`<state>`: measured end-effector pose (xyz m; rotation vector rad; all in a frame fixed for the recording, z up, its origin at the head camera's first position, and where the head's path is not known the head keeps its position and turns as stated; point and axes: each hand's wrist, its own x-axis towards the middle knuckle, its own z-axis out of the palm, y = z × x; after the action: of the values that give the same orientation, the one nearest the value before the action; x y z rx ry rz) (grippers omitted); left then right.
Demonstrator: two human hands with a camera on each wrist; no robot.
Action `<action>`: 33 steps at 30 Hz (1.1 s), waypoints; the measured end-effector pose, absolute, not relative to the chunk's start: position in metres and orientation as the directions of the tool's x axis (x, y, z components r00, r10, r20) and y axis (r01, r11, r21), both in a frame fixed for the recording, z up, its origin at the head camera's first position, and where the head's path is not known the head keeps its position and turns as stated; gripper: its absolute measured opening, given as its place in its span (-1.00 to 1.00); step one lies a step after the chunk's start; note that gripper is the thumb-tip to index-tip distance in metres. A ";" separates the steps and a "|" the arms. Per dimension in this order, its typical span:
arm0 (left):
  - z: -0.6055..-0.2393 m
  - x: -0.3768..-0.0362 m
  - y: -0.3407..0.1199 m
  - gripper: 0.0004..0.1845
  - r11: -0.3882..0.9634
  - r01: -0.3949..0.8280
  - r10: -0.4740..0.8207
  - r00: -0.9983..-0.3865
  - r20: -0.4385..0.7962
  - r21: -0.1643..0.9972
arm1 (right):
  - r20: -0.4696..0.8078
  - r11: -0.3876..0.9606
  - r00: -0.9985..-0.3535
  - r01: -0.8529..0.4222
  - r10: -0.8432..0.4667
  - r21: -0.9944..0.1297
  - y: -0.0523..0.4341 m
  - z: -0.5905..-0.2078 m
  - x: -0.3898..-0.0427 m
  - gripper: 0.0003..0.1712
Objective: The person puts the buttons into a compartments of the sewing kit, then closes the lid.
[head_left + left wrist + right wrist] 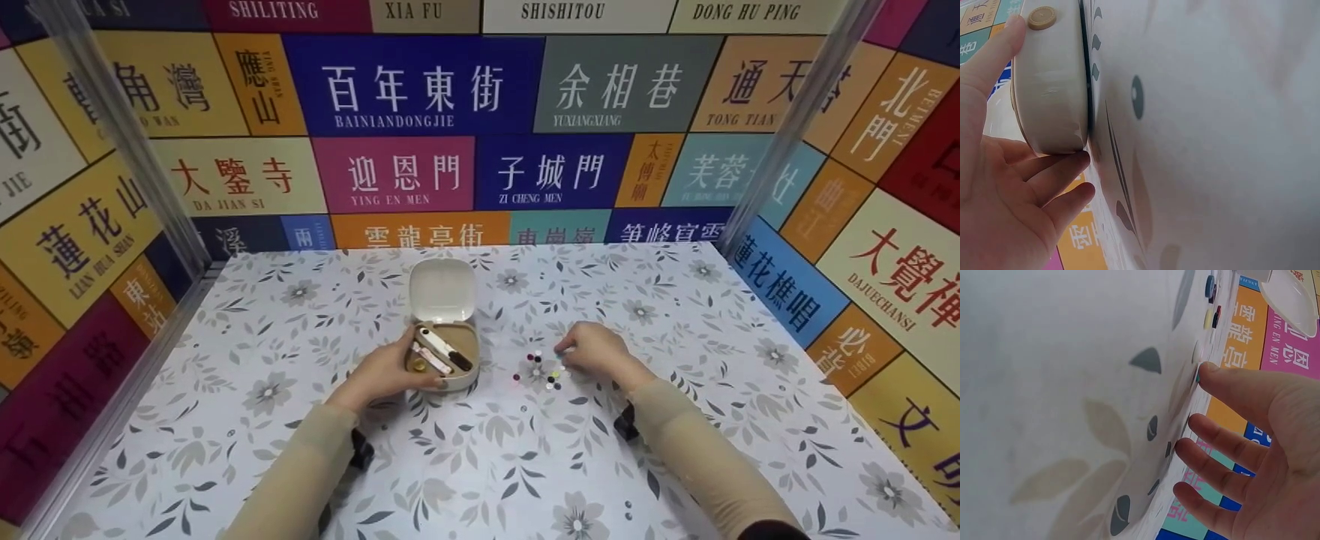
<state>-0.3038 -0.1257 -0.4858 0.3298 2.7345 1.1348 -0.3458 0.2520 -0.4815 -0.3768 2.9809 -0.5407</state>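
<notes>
A cream hinged case (444,289) stands on the patterned tabletop with its lid up. Inside lie a white-and-dark-brown stick-like tool (444,347), a pale slim piece (433,361) and a small gold round item (419,367). My left hand (386,367) grips the case from the left, thumb at the front beside its tan round catch (1042,18), fingers around the side. To the right, my right hand (600,351) is down at the tabletop. Its thumb tip is on a small teal button (1198,377), the index finger hidden behind; the other fingers spread loosely.
Several small coloured buttons (553,379) lie scattered between the case and my right hand. A white floral cloth (450,465) covers the table. Colourful signboard walls (412,82) enclose the back and sides, with clear corner posts (780,127).
</notes>
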 end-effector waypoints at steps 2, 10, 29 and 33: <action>-0.486 -0.303 -0.126 0.38 0.690 0.141 0.262 -0.963 -0.063 0.710 | -0.036 0.914 -0.966 -0.228 -0.254 -0.337 0.251 -0.483 -0.346 -0.72; -0.487 -0.304 -0.127 0.38 0.690 0.139 0.263 -0.963 -0.066 0.710 | -0.028 0.928 -0.974 -0.207 -0.226 -0.312 0.246 -0.485 -0.344 -0.78; -0.483 -0.306 -0.126 0.38 0.702 0.139 0.276 -0.957 -0.088 0.699 | 0.015 0.926 -0.967 -0.248 -0.254 -0.286 0.244 -0.482 -0.345 -0.91; -0.483 -0.306 -0.127 0.36 0.688 0.151 0.281 -0.957 -0.070 0.709 | 0.019 0.918 -0.963 -0.262 -0.268 -0.297 0.245 -0.483 -0.345 -0.94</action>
<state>-0.3063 -0.1267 -0.4835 0.3518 2.7253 1.1220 -0.3450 0.2448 -0.4829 -0.4223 3.0554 -0.4688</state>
